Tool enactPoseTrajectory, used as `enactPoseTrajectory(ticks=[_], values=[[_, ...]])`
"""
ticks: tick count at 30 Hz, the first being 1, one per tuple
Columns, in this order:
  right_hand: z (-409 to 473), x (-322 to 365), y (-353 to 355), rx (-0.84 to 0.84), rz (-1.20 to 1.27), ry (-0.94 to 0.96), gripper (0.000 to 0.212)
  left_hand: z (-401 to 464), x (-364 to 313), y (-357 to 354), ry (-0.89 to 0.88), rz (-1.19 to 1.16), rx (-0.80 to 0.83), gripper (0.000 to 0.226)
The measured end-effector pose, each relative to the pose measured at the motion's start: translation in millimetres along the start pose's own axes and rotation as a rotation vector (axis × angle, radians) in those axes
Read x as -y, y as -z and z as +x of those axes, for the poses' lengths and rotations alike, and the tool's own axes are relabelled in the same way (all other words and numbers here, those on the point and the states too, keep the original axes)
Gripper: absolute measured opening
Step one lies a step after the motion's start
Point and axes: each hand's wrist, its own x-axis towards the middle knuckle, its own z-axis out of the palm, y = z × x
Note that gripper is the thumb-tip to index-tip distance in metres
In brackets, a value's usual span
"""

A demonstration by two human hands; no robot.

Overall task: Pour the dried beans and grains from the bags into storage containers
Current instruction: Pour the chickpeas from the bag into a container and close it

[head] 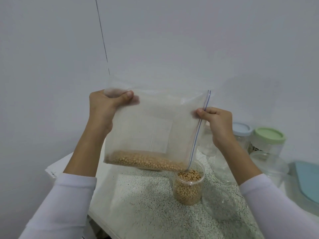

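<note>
Here the left hand [103,107] is clamped on one upper corner of a clear plastic zip bag [151,128], thumb over the front of the film and fingers curled behind it. The right hand [216,124] pinches the bag's zip edge, marked by a thin blue and red line [198,133], between thumb and curled fingers. Both arms wear white long sleeves [65,204]. The bag hangs turned on its side, its zip edge running down the right, well above the speckled grey-white countertop [141,200]. A band of round tan dried beans [146,160] lies along the bag's lowest fold, sloping toward the lower right corner.

That corner sits just over the open mouth of a clear round plastic jar [189,185], which stands near the middle of the countertop and is nearly full of the same tan beans. Just to its right, toward the near edge, lies a clear empty container [221,204], blurred. Along the far right side, by the wall, stand a clear jar with a pale blue lid [241,129] and a clear jar with a pale green lid [269,136], side by side, with another clear open container [269,163] in front of them. A flat teal lid or board [309,181] lies at the right edge.
</note>
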Motion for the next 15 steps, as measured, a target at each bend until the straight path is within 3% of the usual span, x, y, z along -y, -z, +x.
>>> enactPoseTrajectory(ticks=[3, 8, 11, 15], values=[[-2.1, 1.1, 0.0, 0.068, -0.009, 0.018, 0.005, 3.1, -3.5, 0.8, -0.011, -0.023, -0.06, 0.007], [0.3, 0.9, 0.2, 0.005, -0.008, 0.005, 0.009, 1.7, -4.0, -0.7, -0.019, 0.016, 0.023, 0.006], [-1.5, 1.0, -0.3, 0.063, -0.008, 0.011, 0.005, 4.7, -2.7, 2.2, -0.005, -0.022, -0.034, 0.007], [1.6, -1.1, 0.6, -0.021, -0.013, -0.008, 0.01, -0.3, -4.6, -2.5, -0.04, 0.018, 0.033, 0.008]])
